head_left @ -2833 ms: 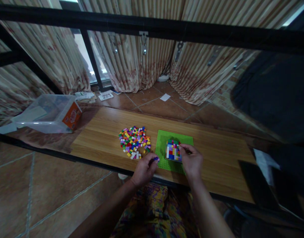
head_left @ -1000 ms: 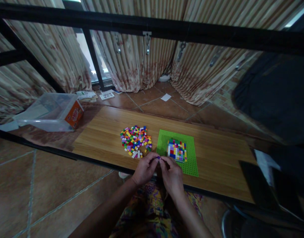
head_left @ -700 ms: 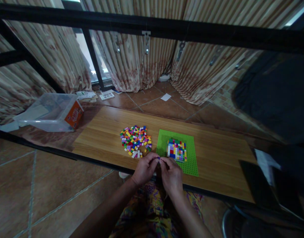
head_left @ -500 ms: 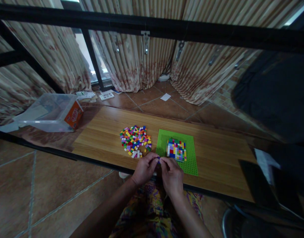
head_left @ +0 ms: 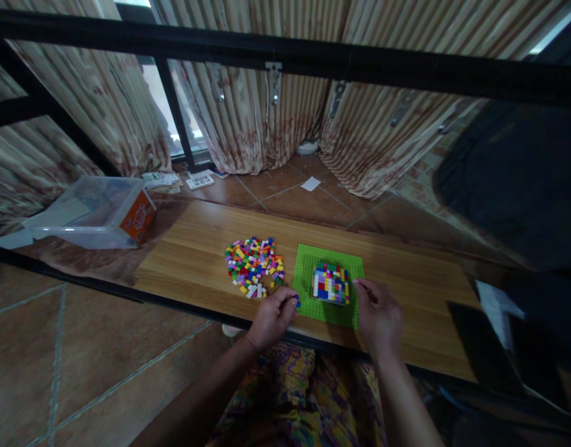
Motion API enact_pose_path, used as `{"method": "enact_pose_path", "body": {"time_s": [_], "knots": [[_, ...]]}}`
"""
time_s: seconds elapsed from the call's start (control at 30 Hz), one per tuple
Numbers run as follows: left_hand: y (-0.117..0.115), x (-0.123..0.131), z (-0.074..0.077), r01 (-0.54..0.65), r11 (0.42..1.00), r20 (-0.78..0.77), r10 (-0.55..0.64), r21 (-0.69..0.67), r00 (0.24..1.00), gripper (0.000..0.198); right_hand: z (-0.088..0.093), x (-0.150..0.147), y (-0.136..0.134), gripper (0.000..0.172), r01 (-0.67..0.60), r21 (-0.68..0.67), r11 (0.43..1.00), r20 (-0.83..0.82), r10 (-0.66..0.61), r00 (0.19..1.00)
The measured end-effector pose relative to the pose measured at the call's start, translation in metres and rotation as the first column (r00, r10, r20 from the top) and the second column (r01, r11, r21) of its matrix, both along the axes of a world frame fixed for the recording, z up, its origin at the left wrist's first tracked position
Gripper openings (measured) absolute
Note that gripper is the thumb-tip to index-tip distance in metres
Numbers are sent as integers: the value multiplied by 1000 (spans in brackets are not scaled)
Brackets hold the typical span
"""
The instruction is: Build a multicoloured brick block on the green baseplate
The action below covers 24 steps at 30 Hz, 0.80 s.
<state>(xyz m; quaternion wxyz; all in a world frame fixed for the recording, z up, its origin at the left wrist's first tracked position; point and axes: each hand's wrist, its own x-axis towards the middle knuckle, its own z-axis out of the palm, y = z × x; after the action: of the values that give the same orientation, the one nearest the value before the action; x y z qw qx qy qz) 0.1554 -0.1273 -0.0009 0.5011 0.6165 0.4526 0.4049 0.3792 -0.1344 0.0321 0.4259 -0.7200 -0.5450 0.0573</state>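
"Now that the two hands are apart, what exactly has changed?"

"Half a second ago, their fingers met at a small blue-purple piece. The left hand has stayed by the near-left corner of the green baseplate, and its fingers alone grip the blue-purple piece. The right hand has swung across to the baseplate's right edge, just beside the brick build."

"Do the right fingers hold anything?"

"I can't tell. Thumb and forefinger look drawn close, but anything between them is too small to make out."

"And what does the shift amount to?"

"My reading is that the shared handling has ended: the left hand keeps the piece while the right attends to the build. I see no clear change in that block, which sits in mixed colours on the baseplate, with loose bricks heaped to its left on the worktop."

"Any brand we can read?"

"None. A clear plastic box carries an orange label with pale lettering, too blurred to read. On the floor, a white printed card has dark marks, equally illegible."
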Motion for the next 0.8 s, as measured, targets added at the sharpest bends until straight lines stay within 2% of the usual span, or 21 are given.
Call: {"method": "enact_pose_path", "body": {"time_s": [0.37,0.63,0.8], "knots": [[0,0,3,2,1000,-25,-2,5,1000,18,-7,-7,17,40,-116,-61,991,91,121,988],[-1,0,2,-4,1000,-19,4,10,1000,18,-8,-17,19,38,-101,-46,994,220,109,969],[-1,0,4,-3,1000,-32,3,5,999,18,-8,-19,21,37,-81,-41,996,193,88,977]]}}
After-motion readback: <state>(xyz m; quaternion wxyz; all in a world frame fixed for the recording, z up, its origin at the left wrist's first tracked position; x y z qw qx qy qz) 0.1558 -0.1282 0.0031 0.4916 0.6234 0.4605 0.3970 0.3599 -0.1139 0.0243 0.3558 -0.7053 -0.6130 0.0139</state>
